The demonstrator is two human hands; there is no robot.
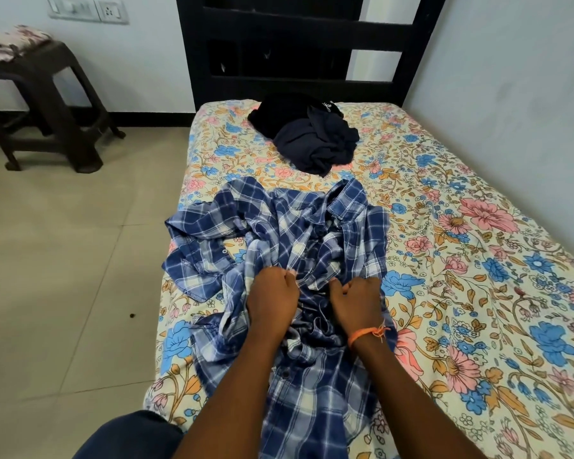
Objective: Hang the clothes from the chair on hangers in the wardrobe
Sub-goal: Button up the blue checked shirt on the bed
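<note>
Bed: floral cotton sheet (pixel 461 226).
Clothes: one crumpled plaid shirt (pixel 279 226), one dark heap (pixel 312 137).
Hands: left hand (pixel 272 296) and right hand (pixel 358 301) both clench shirt fabric.

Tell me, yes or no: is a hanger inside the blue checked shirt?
Cannot tell: both hands grip the crumpled blue checked shirt on the floral bedsheet; no hanger shows.

Single head view, looking forward and down along bed (pixel 444 260), close over hands.
</note>
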